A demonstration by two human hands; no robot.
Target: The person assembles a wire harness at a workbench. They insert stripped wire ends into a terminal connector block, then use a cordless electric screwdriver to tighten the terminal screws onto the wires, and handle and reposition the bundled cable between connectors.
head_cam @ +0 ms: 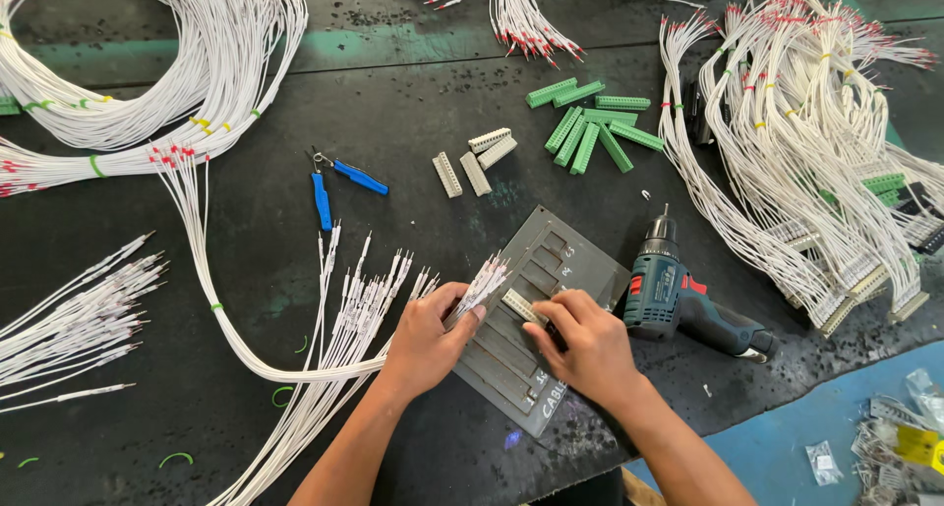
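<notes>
Your left hand [425, 337]: pinches fan of white ferruled wires [484, 282] (tips pointing up-right), resting on grey slotted jig plate [570, 260]. Your right hand [582, 341]: fingers closed narrow on beige terminal block [521, 306] seated in jig slot, just beside wire tips. Nearby: blue cordless drill [678, 299] right of jig; blue-handled cutters [334, 181], loose beige blocks [472, 162], green terminal blocks [590, 127] further up black table [246, 260].

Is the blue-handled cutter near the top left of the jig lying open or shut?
Open. The small blue-handled wire cutter lies flat on the black table, its two handles splayed apart in a V, untouched by either hand.
</notes>
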